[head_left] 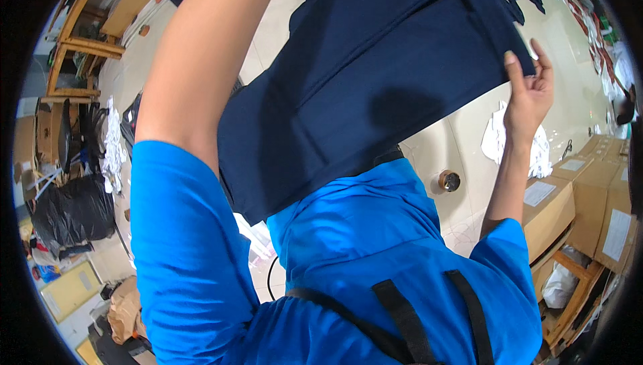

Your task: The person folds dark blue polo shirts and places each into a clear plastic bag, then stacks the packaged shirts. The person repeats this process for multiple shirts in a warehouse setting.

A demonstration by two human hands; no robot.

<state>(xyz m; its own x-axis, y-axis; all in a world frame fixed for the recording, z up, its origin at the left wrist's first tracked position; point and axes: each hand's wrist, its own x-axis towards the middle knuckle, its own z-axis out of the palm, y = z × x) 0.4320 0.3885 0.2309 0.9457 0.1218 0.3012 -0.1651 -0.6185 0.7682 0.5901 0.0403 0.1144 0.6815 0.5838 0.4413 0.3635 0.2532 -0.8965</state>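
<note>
Head view shows the right hand (530, 90) pinching the edge of a dark blue cloth (348, 77) held up before the chest. Left arm (201, 63) reaches up out of frame, so its hand's grip cannot be told.

centre: navy fabric (362, 77) fills the upper middle, blocking passage | right: cardboard boxes (576, 204) and wooden frame (569, 298) crowd the edge | open: pale floor (469, 137) around small round can (449, 180) | left: black bag (74, 211), wooden chair (74, 43)
</note>
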